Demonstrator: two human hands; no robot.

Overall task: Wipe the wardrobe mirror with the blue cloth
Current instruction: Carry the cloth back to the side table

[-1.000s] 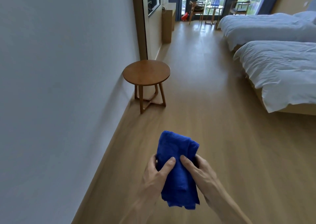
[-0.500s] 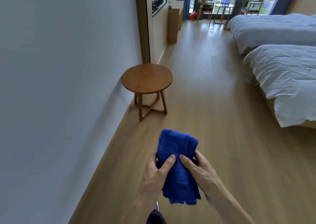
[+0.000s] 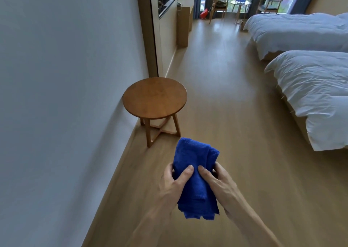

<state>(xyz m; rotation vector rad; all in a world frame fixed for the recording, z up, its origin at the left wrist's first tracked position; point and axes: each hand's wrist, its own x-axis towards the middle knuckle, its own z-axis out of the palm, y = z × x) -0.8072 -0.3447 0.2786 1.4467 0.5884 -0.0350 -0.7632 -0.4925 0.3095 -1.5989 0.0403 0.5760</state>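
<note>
Head view, and both hands are out front, low and centre, over the wood floor [image 3: 235,115]. The blue cloth [image 3: 195,173] is bunched lengthwise between them. The left hand [image 3: 172,186] grips its left side with the thumb pressed across the front, and the right hand [image 3: 220,184] grips the right side, the two thumbs almost touching. The cloth's ragged lower edge hangs free. Just ahead, a round wooden side table [image 3: 154,98] stands against the white wall [image 3: 66,96]. Two white-covered beds [image 3: 310,88] sit well apart on the right. Farther along the wall there's a wood-framed dark pane [image 3: 165,0]; mirror or not, I can't tell.
</note>
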